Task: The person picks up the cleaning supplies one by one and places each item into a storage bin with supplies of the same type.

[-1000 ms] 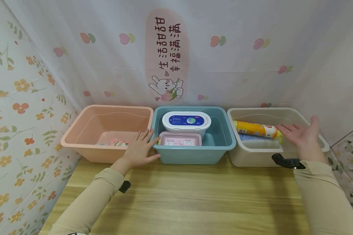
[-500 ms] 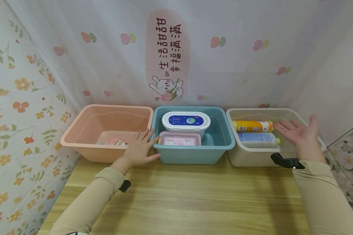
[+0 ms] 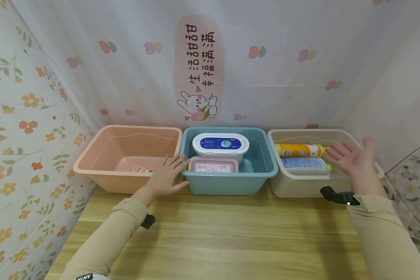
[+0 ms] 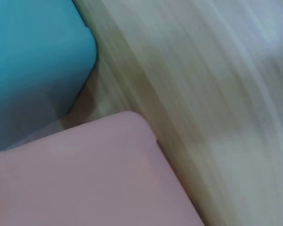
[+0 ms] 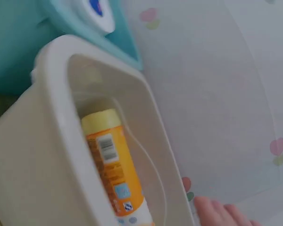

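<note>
My left hand [image 3: 164, 177], fingers spread, lies at the neighbouring corners of the peach bin [image 3: 108, 175] and the blue bin [image 3: 227, 184], holding nothing. Over the right part of the beige bin [image 3: 308, 177] my right hand [image 3: 354, 158] is turned palm up, fingers extended and free of any object. Inside that bin an orange bottle [image 3: 297, 150] with a yellow end lies on its side behind a pale blue-and-white bottle [image 3: 304, 165]. The right wrist view shows the orange bottle [image 5: 114, 162] close up, with fingertips [image 5: 214, 213] at the lower edge.
The blue bin contains a white tub [image 3: 220, 153] with a blue label and a pink box [image 3: 213, 166]. A small pink packet [image 3: 142, 170] lies in the peach bin. The bins stand side by side on a wooden table [image 3: 224, 233], against a printed curtain [image 3: 273, 101].
The orange bottle has dropped and settled toward the back of the beige bin, uncovering the blue-and-white one. Both hands stay nearly in place; the view shifts slightly.
</note>
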Demonstrator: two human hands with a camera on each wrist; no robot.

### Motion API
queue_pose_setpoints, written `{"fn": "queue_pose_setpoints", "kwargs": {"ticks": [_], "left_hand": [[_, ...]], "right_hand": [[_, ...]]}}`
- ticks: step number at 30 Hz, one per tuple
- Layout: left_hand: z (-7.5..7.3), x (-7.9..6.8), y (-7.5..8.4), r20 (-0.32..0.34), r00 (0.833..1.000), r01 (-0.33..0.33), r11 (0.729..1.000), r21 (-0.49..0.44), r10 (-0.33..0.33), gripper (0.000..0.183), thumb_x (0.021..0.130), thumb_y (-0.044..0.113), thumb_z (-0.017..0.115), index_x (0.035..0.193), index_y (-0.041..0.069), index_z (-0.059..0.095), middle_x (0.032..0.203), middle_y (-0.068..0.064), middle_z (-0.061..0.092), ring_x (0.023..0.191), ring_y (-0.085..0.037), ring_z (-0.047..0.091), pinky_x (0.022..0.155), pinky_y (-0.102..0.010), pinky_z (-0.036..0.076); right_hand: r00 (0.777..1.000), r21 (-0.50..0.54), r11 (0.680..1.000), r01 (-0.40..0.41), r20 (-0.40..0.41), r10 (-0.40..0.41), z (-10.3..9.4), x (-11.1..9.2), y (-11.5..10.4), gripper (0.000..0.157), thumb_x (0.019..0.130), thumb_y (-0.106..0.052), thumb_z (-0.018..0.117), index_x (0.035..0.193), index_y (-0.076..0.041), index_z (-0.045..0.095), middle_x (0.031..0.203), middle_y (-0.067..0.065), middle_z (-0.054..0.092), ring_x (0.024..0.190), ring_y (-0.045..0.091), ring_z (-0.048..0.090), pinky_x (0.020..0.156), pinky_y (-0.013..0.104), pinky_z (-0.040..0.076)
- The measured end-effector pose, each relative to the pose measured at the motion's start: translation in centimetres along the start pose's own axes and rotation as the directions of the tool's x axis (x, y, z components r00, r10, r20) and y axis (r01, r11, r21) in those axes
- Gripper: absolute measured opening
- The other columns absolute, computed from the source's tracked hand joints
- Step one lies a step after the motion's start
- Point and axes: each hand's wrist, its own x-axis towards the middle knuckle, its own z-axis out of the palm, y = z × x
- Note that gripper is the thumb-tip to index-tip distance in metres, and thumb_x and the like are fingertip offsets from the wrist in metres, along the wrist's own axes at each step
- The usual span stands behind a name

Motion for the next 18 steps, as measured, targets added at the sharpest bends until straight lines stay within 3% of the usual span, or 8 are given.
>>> {"fn": "queue_pose_setpoints", "kwargs": {"ticks": [2,3,4,6,9,11,14,18], "left_hand": [[0.1,0.0,-0.1,-0.056,0.998,-0.018,0.999,0.035,0.02,0.063,0.087,0.041,0.056,0.141,0.011,0.04,0.145,-0.014,0.042,0.137,-0.036,0.034,0.114,-0.055,0.017],[0.1,0.1,-0.1,-0.083,0.996,-0.022,0.998,0.056,0.026,0.062,0.087,0.04,0.056,0.14,0.01,0.041,0.143,-0.015,0.044,0.136,-0.036,0.035,0.114,-0.056,0.017],[0.0,0.2,0.0,-0.104,0.994,-0.017,0.997,0.076,0.025,0.061,0.087,0.039,0.055,0.139,0.01,0.042,0.143,-0.015,0.044,0.136,-0.037,0.035,0.114,-0.057,0.017],[-0.1,0.4,0.1,-0.123,0.992,0.009,0.995,0.098,0.003,0.061,0.087,0.04,0.054,0.14,0.01,0.041,0.143,-0.016,0.043,0.136,-0.037,0.035,0.113,-0.058,0.015],[-0.6,0.8,0.4,-0.109,0.991,0.092,0.993,0.073,-0.084,0.066,0.087,0.044,0.053,0.142,0.011,0.037,0.147,-0.017,0.038,0.138,-0.039,0.03,0.113,-0.061,0.011],[-1.0,1.0,0.6,-0.076,0.985,0.157,0.987,0.029,-0.155,0.07,0.087,0.048,0.051,0.144,0.011,0.033,0.15,-0.018,0.033,0.14,-0.04,0.024,0.112,-0.063,0.007],[-1.6,1.4,0.9,-0.019,0.972,0.231,0.972,-0.045,-0.232,0.075,0.087,0.05,0.052,0.147,0.012,0.027,0.153,-0.019,0.023,0.142,-0.041,0.016,0.112,-0.064,0.002],[-2.2,1.9,1.2,0.05,0.961,0.275,0.957,-0.095,-0.271,0.079,0.088,0.05,0.051,0.149,0.013,0.019,0.156,-0.019,0.012,0.143,-0.043,0.008,0.111,-0.066,0.001]], "right_hand": [[0.999,-0.254,0.966,0.038,0.021,-0.034,0.2,0.0,0.6,0.068,0.093,-0.06,0.033,0.142,-0.044,-0.011,0.15,-0.021,-0.011,0.141,0.001,-0.015,0.117,0.032,-0.012],[0.997,-0.423,0.903,0.073,0.034,-0.065,0.3,-0.1,1.0,0.068,0.094,-0.06,0.027,0.142,-0.039,-0.015,0.151,-0.019,-0.015,0.142,0.004,-0.019,0.116,0.034,-0.014],[0.994,-0.579,0.808,0.106,0.046,-0.098,0.4,-0.1,1.4,0.069,0.094,-0.059,0.022,0.143,-0.034,-0.019,0.151,-0.014,-0.019,0.141,0.007,-0.022,0.116,0.037,-0.016],[0.982,-0.838,0.522,0.157,0.077,-0.171,0.5,-0.2,2.3,0.074,0.094,-0.06,0.015,0.146,-0.021,-0.02,0.153,-0.001,-0.023,0.142,0.02,-0.024,0.115,0.046,-0.014],[0.962,-0.988,0.058,0.143,0.125,-0.242,0.6,-0.5,3.5,0.078,0.094,-0.06,0.011,0.147,-0.008,-0.015,0.152,0.017,-0.021,0.139,0.04,-0.021,0.111,0.061,-0.01],[0.955,-0.979,-0.157,0.132,0.168,-0.244,0.6,-0.6,4.2,0.077,0.095,-0.057,0.009,0.146,-0.003,-0.014,0.15,0.024,-0.021,0.137,0.048,-0.018,0.108,0.066,-0.007],[0.948,-0.921,-0.357,0.155,0.241,-0.21,0.7,-0.5,5.1,0.073,0.098,-0.05,0.01,0.145,0.001,-0.013,0.15,0.03,-0.016,0.135,0.054,-0.012,0.106,0.07,-0.003],[0.946,-0.855,-0.496,0.151,0.271,-0.179,0.6,-0.2,6.4,0.073,0.099,-0.05,0.015,0.146,0.0,-0.01,0.15,0.032,-0.013,0.134,0.057,-0.016,0.098,0.076,-0.008]]}}
